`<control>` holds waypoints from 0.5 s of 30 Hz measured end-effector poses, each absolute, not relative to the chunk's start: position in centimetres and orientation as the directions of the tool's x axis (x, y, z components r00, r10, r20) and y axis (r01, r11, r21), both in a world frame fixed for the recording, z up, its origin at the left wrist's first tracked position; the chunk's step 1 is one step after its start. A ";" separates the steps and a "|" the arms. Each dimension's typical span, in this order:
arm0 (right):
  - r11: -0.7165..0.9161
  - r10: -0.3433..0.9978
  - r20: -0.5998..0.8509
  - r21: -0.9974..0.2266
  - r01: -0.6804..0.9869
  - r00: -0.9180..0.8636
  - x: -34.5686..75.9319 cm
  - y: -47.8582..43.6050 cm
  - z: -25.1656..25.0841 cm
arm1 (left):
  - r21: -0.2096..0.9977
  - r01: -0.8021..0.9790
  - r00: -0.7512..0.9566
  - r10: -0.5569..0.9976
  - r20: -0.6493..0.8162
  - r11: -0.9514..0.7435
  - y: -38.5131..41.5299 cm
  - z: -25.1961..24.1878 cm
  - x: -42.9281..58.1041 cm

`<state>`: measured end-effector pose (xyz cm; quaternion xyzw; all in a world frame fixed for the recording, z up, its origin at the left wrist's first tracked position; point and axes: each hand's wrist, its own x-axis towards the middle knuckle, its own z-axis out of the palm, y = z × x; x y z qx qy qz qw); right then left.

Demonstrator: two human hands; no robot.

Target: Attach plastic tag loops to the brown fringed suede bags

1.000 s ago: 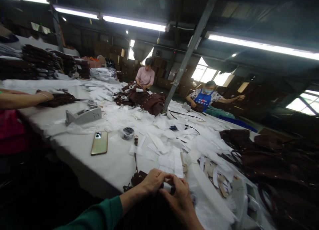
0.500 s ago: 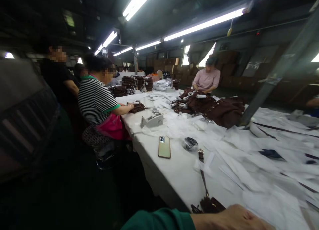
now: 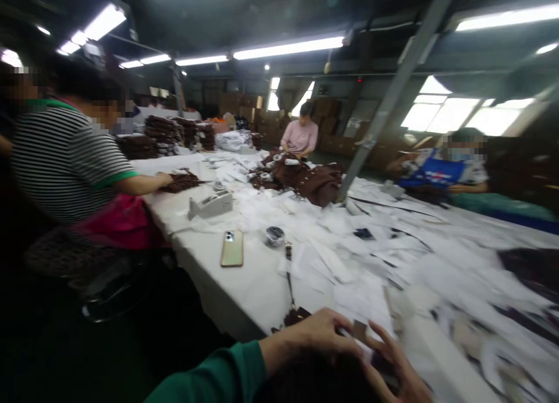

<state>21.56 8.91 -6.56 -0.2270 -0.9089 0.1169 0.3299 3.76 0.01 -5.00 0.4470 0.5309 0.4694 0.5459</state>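
At the lower edge, my left hand [image 3: 321,336] is curled, fingers and thumb round a small piece with white and brown parts [image 3: 365,350]. My right hand [image 3: 399,365] faces it from the other side, its bent fingers on the same piece. Blur and the fingers hide what it is. Just beyond my left hand lies a dark brown leathery item [image 3: 297,317]. From it a thin brown strap with a metal buckle [image 3: 289,251] runs up the table.
A phone [image 3: 232,248], a wrapped black roll [image 3: 275,236] and a grey tape dispenser [image 3: 211,205] stand on the white table. Loose white paper [image 3: 332,263] covers much of it. A slanted metal post [image 3: 371,135] rises beyond a brown heap [image 3: 321,181]. Co-workers sit around.
The view has swung to the right, and another person in a blue apron shows there. Both my hands are now in view, together at the small piece; before, only one forearm and hand showed.
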 end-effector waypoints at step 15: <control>0.723 0.612 0.436 -0.647 0.243 -0.660 21.4 6.8 -3.7 | 0.975 0.221 0.069 0.998 -0.007 -0.009 0.0 -5.2 4.2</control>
